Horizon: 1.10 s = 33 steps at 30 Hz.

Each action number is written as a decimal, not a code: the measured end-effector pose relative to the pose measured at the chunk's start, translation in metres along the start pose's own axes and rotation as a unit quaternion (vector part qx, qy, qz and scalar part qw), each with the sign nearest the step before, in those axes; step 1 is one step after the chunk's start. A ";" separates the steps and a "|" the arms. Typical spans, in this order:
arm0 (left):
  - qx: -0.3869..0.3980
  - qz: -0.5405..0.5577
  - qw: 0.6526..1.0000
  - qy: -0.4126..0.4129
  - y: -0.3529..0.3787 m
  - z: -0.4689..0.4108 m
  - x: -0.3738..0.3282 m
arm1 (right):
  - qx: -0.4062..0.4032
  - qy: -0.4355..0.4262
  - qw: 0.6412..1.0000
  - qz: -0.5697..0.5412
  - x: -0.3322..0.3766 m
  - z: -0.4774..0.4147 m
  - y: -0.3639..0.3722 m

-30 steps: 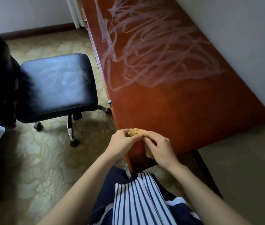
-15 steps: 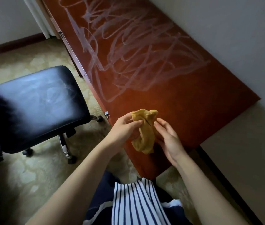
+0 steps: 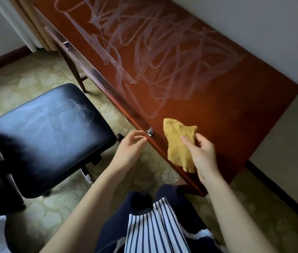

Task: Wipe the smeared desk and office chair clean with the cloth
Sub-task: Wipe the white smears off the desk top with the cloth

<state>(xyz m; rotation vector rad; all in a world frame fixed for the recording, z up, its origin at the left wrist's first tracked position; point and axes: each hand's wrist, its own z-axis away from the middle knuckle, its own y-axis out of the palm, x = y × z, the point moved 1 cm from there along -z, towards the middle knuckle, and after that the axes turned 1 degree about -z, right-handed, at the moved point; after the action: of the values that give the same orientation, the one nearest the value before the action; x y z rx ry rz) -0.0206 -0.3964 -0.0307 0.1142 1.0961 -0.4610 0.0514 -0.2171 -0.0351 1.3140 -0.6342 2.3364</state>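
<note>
While the right hand (image 3: 203,154) pinches the yellow cloth (image 3: 179,143) between thumb and fingers, the cloth hangs crumpled over the near front edge of the bench (image 3: 235,115), its top corner just short of the lowest loop of the smears (image 3: 153,52). Those pale, scribbled smears cover most of the red-brown bench top toward the far end. The left hand (image 3: 128,150) holds nothing, its fingers loosely curled and apart, the fingertips just beside a small metal catch (image 3: 150,132) on the bench's front edge. To the left stands the chair (image 3: 49,134) on patterned carpet (image 3: 25,79), its black seat streaked with faint whitish marks. Whether the cloth touches the wood I cannot tell.
</note>
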 end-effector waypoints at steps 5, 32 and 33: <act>0.007 -0.052 0.999 0.011 -0.009 -0.007 0.008 | -0.222 -0.193 0.913 0.283 0.028 -0.034 -0.029; -0.108 -0.106 0.987 -0.060 0.003 -0.090 0.005 | 0.027 -0.463 0.797 0.386 0.008 -0.183 0.047; -0.112 -0.110 0.985 -0.067 0.004 -0.093 0.006 | 0.023 -0.451 0.806 0.381 0.016 -0.190 0.058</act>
<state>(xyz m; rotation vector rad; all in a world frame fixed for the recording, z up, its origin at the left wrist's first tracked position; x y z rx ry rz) -0.0938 -0.3650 -0.0792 -0.2354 1.0250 -0.5321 -0.1183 -0.1572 -0.1195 2.5840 -1.6466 2.0722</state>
